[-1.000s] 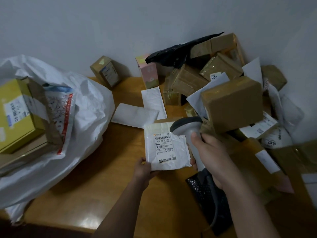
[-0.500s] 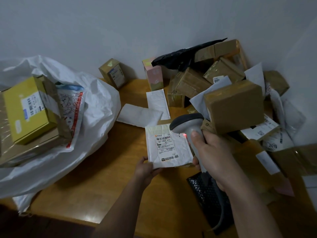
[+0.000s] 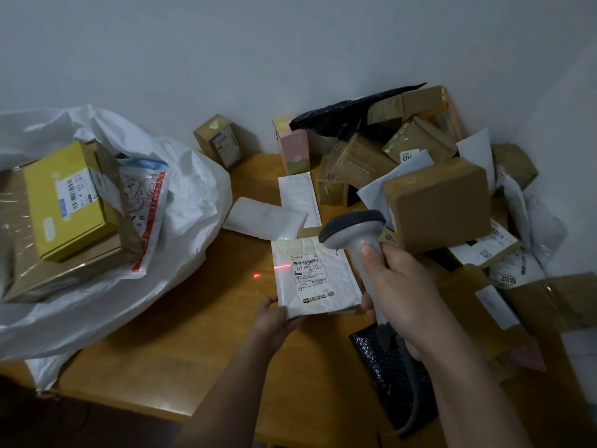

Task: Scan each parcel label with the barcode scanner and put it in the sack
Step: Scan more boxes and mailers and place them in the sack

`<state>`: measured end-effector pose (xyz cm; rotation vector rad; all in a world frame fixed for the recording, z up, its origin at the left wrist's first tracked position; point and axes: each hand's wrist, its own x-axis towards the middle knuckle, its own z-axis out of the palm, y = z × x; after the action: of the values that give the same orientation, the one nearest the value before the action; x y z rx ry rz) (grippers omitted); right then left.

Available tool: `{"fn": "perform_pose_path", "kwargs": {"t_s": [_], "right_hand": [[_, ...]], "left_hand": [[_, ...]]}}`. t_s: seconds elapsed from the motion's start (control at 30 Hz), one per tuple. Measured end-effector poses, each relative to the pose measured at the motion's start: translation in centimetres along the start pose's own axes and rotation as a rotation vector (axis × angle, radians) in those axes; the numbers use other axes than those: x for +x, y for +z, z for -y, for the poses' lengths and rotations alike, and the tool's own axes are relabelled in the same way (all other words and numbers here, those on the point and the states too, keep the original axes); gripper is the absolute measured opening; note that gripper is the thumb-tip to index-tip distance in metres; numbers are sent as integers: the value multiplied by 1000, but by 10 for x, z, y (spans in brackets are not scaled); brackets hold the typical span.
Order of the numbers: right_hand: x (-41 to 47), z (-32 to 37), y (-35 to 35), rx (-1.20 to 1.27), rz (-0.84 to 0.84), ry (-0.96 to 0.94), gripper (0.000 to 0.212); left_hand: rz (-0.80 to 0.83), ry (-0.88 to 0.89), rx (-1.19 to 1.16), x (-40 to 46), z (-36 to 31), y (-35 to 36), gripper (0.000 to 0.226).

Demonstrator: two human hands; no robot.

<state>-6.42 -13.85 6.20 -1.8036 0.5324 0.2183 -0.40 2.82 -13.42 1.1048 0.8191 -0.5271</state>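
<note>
My left hand (image 3: 274, 321) pinches the lower left corner of a flat white parcel (image 3: 315, 278) and holds it label-up over the wooden table (image 3: 181, 344). My right hand (image 3: 400, 295) grips the handle of the grey barcode scanner (image 3: 353, 232), whose head sits just above the parcel's top right corner. A red scan line falls on the parcel's left edge beside the barcode, with a red spot on the table to its left. The white sack (image 3: 181, 202) lies open at the left, holding a yellow box (image 3: 68, 198) and a printed mailer.
A heap of brown boxes (image 3: 436, 205), white mailers and a black bag fills the back right corner against the wall. Two white envelopes (image 3: 265, 218) lie mid-table. A black bubble mailer (image 3: 387, 367) lies under my right wrist. Small boxes stand by the wall.
The scanner's red beam now shows across the parcel's left edge and on the table. The parcel and both hands have stayed roughly in place while the view shifted slightly.
</note>
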Motion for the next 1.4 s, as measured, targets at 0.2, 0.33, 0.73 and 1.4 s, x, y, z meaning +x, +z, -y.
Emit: {"fn": "perform_pose_path", "kwargs": {"t_s": [0.2, 0.33, 0.73, 1.4], "right_hand": [[15, 4, 15, -111, -1, -6, 35], [19, 6, 23, -95, 14, -6, 34], [2, 43, 41, -42, 35, -206, 27], [-15, 90, 97, 103, 119, -372, 26]], "left_hand": [[8, 2, -46, -7, -1, -6, 42], [28, 44, -74, -12, -6, -12, 45], [133, 250, -89, -53, -59, -19, 21], [-508, 994, -334, -123, -220, -94, 13]]}}
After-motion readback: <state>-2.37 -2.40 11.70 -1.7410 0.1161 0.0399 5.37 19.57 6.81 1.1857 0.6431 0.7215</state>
